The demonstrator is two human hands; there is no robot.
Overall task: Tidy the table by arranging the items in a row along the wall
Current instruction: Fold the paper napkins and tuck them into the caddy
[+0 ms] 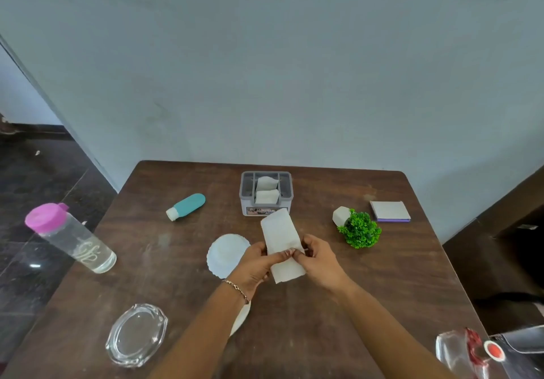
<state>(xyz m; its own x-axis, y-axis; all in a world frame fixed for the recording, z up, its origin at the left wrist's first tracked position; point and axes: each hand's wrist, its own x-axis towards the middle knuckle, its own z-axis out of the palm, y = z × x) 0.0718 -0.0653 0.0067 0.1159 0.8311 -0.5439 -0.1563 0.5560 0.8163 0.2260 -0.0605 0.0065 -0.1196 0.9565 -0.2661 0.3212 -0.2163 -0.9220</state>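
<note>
The left grip (254, 266) and right grip (318, 261) pinch the folded tissue (279, 231) by its near half, above mid-surface. Its long axis points at the far edge, with its far end near the tissue holder (244, 193) standing there.

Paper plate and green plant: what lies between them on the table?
In the head view, the white tissue, held by the left hand and right hand, lies between the paper plate and the green plant.

A plain room in a home or small eatery, to judge by the worn wooden desk (294, 334) against a bare painted wall (265, 69), the napkin holder (266, 193), and dark polished floor (44, 178)
</note>
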